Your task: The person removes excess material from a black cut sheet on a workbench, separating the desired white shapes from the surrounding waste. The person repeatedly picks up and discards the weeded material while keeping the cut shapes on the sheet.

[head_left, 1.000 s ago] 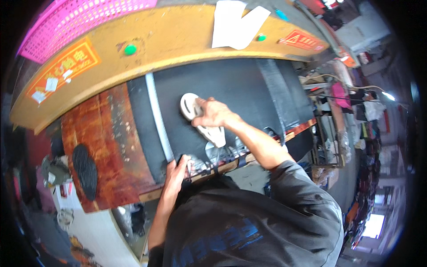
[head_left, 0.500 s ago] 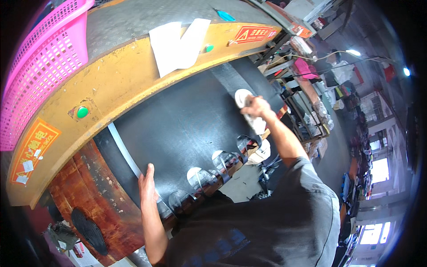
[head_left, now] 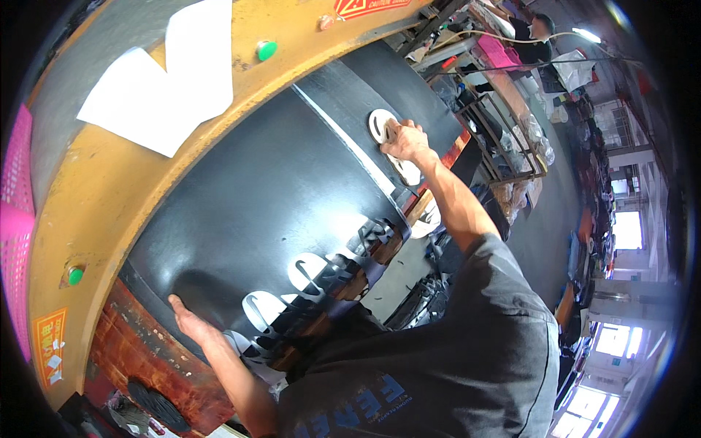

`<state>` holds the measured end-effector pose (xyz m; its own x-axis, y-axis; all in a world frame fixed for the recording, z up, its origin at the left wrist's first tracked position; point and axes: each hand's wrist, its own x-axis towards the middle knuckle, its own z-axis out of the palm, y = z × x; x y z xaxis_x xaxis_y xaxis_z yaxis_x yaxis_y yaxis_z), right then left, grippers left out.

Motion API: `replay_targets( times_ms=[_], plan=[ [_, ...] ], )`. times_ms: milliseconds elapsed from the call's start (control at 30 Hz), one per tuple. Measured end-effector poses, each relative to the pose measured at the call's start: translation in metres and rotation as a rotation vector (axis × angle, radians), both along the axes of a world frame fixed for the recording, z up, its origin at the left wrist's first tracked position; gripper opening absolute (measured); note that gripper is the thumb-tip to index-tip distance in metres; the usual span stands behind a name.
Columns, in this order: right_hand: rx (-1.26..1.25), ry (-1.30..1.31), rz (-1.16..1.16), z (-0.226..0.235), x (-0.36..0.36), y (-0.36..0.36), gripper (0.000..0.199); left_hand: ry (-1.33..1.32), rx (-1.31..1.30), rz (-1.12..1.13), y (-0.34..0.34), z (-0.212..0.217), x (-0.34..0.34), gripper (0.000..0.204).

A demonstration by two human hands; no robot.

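Observation:
A wide black sheet point(head_left: 241, 190) lies under the yellow beam, with curved cutouts along its near edge where white shows through. My left hand point(head_left: 193, 321) rests at the sheet's left edge with its fingers stretched out, holding nothing. On the dark surface right of the sheet, my right hand point(head_left: 409, 142) grips a long, pale, sole-shaped piece that looks like a cutting die point(head_left: 381, 124). Its rounded far end shows; my fingers cover its middle. A narrow white strip point(head_left: 343, 139) runs between the black sheet and the die.
The yellow machine beam point(head_left: 153, 197) with green buttons arches over the far side, carrying white paper point(head_left: 139, 102). A worn red-brown board point(head_left: 153, 358) lies left. Pink baskets stand far left. At right are a metal rack point(head_left: 504, 139) and another person point(head_left: 537, 44).
The black sheet has shifted left, baring the white strip on its right; the strip at its left no longer shows. My left hand moved left with the sheet edge. The view has turned.

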<state>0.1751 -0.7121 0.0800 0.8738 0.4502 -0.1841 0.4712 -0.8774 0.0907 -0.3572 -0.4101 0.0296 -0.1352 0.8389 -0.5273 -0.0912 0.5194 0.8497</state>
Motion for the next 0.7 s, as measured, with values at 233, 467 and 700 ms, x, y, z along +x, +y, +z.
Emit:
replay_targets(
  times_ms=[233,467,700],
  plan=[
    [0.191,0.285,0.053,0.022,-0.109,0.002,0.050,0.005,0.031,-0.370,0.006,0.020,-0.078,0.038],
    [0.827,0.690,-0.281,-0.008,-0.110,0.012,0.023,0.258,-0.085,-0.533,-0.069,-0.006,-0.140,0.030],
    [0.391,0.246,-0.138,-0.005,-0.101,0.033,0.053,0.465,0.034,-0.619,-0.066,-0.002,-0.132,0.034]
  ],
)
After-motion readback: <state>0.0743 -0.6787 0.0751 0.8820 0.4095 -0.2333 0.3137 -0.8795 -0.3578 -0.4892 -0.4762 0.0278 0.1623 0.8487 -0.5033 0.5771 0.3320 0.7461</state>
